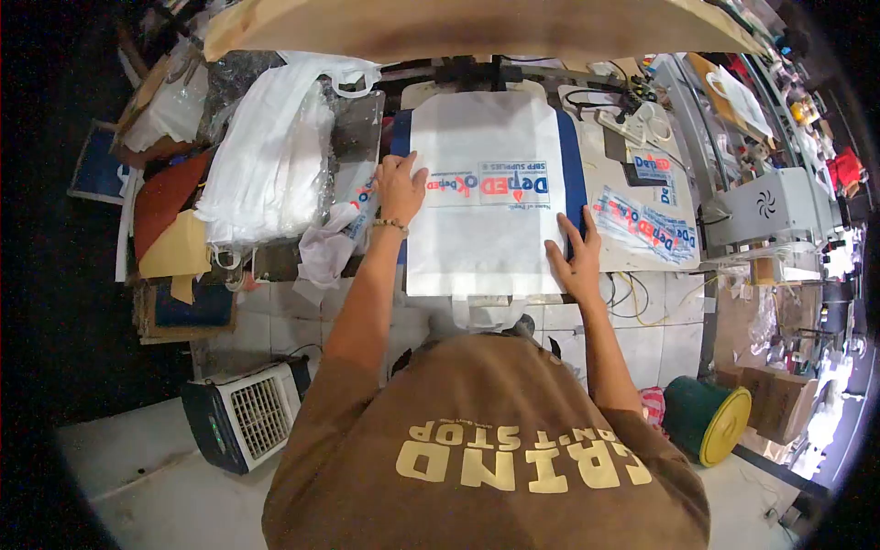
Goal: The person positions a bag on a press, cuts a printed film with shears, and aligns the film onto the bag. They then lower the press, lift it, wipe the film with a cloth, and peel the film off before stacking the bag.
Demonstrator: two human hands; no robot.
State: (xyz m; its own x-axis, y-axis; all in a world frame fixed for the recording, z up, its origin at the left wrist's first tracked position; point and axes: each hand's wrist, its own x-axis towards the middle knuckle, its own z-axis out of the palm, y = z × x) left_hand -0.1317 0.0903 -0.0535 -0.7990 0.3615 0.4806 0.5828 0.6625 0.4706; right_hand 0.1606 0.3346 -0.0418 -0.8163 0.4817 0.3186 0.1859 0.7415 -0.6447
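A white tote bag (486, 243) with blue and red "DepED" print lies flat in front of me, its handles (486, 312) hanging toward my body. A dark blue board (574, 170) shows along both its sides, beneath it. My left hand (401, 188) rests at the bag's left edge, fingers bent and thumb apart, with nothing seen gripped in it. On the right edge lies my right hand (577, 257), open, fingers spread over the bag's border and the board. A beaded bracelet (391, 225) circles my left wrist.
Stacked white bags (266, 156) lie to the left, near a crumpled cloth (327, 252). Printed plastic sheets (646, 225) and a cable tangle (632, 115) are at right. A wooden beam (477, 32) crosses overhead. A grey machine (765, 211) stands far right; a green bin (697, 417) sits below.
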